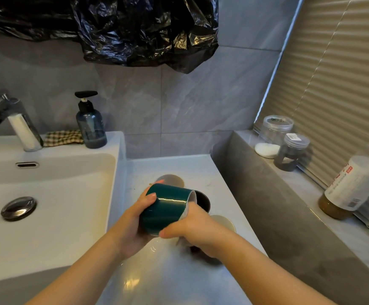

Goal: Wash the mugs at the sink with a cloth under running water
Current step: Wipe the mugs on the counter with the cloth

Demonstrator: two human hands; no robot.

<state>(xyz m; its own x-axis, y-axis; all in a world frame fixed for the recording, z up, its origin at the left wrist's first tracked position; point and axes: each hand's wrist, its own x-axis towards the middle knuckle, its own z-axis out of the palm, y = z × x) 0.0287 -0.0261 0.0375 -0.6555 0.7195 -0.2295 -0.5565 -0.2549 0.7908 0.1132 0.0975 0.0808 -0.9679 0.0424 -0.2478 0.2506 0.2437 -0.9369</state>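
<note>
I hold a dark green mug tilted on its side just above the counter, right of the sink. My left hand grips its base end, thumb on the wall. My right hand grips the rim end, with the fingers curled under and hidden. Behind the green mug stand a grey mug and a black mug; a cream mug sits to the right. A checked cloth lies behind the faucet. No water shows at the spout.
A blue soap dispenser stands next to the cloth. The raised ledge at the right carries two clear jars, a white soap bar and a large bottle. Black plastic sheeting hangs overhead.
</note>
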